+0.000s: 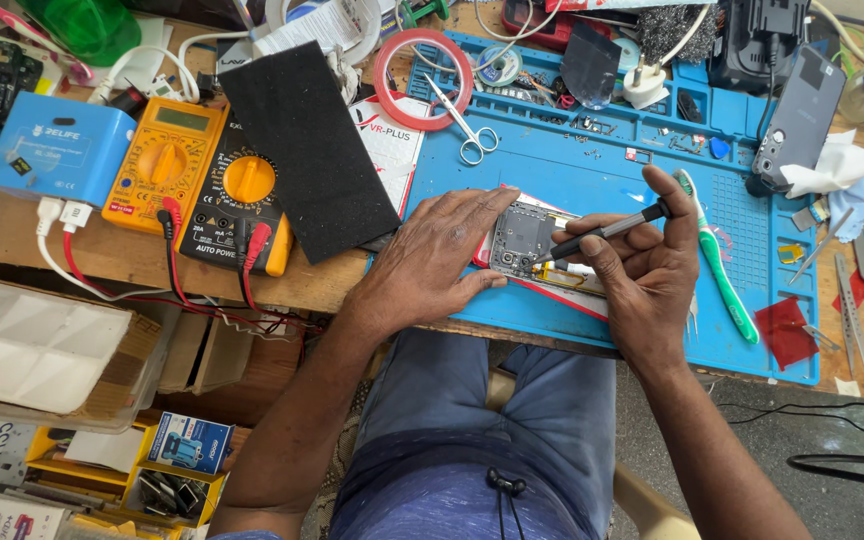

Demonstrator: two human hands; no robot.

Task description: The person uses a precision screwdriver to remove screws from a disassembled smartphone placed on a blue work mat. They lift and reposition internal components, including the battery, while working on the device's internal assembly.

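The left hand (pixel 432 262) lies flat, fingers spread, pinning an opened phone (pixel 522 240) on the blue mat (pixel 592 180) so it cannot slide. The right hand (pixel 647 270) grips a dark screwdriver (pixel 602 233) pen-fashion, tip angled into the phone's frame.

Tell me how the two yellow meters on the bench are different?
The left meter is lighter yellow all over; the right meter has a black face inside an orange-yellow case. The left meter shows its whole grey screen, while the right meter's top is hidden under a black foam pad. The left meter sits farther back, the right one nearer the bench edge. Both have a round orange dial and red and black leads plugged in.
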